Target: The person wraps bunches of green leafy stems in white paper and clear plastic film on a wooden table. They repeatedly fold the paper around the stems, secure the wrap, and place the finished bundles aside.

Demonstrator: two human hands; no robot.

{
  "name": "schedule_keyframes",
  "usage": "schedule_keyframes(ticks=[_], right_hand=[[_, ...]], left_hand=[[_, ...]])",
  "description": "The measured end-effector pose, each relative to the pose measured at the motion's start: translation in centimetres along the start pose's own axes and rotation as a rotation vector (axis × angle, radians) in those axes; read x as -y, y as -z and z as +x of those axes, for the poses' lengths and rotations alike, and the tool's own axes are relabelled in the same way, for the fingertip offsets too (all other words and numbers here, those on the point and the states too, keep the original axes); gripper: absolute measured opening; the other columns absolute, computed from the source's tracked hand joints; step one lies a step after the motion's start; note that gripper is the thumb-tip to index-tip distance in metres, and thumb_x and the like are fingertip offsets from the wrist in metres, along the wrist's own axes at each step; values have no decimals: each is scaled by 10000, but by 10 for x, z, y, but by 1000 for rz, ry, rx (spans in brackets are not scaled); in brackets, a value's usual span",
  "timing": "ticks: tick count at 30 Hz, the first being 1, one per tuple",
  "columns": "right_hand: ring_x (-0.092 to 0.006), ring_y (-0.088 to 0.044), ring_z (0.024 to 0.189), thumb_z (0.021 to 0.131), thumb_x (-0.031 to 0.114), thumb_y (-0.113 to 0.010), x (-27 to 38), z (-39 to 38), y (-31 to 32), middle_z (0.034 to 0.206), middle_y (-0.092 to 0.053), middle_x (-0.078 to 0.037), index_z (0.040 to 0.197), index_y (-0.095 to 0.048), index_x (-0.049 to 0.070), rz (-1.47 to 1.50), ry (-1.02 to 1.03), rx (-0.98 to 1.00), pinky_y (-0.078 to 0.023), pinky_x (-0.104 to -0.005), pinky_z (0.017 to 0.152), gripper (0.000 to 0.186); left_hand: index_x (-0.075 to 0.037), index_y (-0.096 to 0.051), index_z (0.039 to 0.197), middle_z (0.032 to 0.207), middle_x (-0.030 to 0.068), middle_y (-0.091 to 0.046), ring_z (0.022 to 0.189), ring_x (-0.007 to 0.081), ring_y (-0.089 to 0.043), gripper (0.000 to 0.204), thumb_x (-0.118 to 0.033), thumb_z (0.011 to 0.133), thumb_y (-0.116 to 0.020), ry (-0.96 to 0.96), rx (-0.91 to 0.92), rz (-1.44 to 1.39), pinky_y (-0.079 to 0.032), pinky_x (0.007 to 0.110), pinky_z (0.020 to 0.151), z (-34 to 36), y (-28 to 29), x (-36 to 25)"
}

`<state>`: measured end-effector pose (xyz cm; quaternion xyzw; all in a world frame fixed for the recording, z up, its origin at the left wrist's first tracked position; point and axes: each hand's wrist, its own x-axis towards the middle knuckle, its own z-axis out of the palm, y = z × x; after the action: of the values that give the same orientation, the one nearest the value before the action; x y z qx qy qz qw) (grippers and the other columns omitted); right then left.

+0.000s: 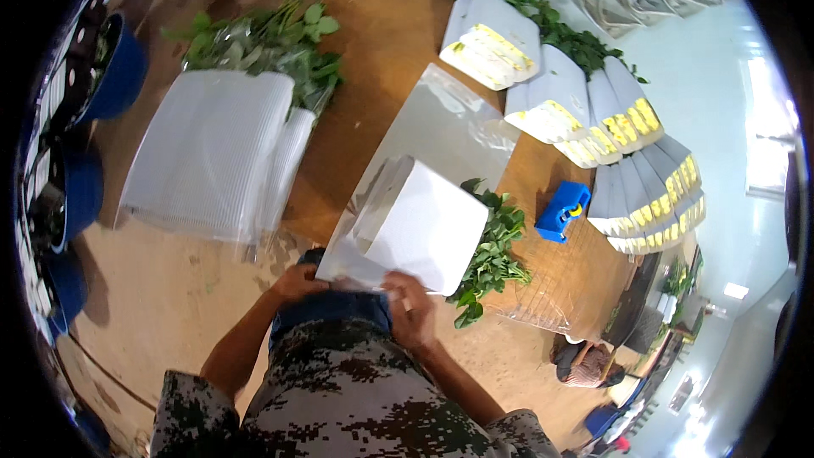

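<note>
A bundle wrapped in white sheeting (437,225) lies at the table's near edge, green leafy stems (500,246) sticking out on its right. Under it spreads a clear plastic sheet (449,110). My left hand (298,282) is at the near left corner of this sheet, fingers closed on its edge. Close to the near edge of the white bundle is my right hand (409,309), its fingers bent and blurred by motion; whether it grips anything there is unclear.
A blue tape dispenser (560,214) stands right of the bundle. Beyond it are several white-wrapped bunches of yellow flowers (653,187). At left sits a stack of white ribbed sheets (208,153) beside leafy stems (254,42). Blue buckets (80,195) line the far left. Another person (587,363) is at right.
</note>
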<state>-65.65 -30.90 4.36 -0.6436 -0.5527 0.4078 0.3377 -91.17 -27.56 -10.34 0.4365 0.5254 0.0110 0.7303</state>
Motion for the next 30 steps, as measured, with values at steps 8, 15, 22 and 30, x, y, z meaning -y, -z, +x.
schedule_keyframes(ticks=[8,15,22,30], right_hand=[[-350,-655,950,893,176,-645,-29,-30,-52,1131,-626,-178,1100,-640,38,-116,-169,13,-553,-415,770,249],[-349,-639,946,844,244,-703,-4,-22,-53,1101,-618,-178,1116,-629,24,-230,-147,-44,-534,-415,781,358],[-348,-641,932,837,262,-701,-14,-13,-49,1081,-625,-179,1163,-618,28,-252,-184,-125,-531,-410,775,410],[-344,-655,903,849,276,-689,1,-26,-41,1013,-649,-167,1158,-620,31,-200,-296,-50,-534,-416,747,400]], left_hand=[[-20,-719,1024,893,49,-699,768,135,-616,334,-278,817,-761,214,42,89,-493,298,701,-22,-9,-10],[51,-693,970,865,63,-685,724,113,-602,320,-245,853,-716,-28,-17,-240,-481,283,631,-5,-22,-55],[20,-682,1016,890,65,-682,804,141,-604,253,-188,873,-684,58,173,-256,-477,289,765,-37,-16,-69],[25,-697,963,823,74,-680,707,124,-603,347,-297,838,-731,89,-8,23,-475,278,630,-42,-29,-106]])
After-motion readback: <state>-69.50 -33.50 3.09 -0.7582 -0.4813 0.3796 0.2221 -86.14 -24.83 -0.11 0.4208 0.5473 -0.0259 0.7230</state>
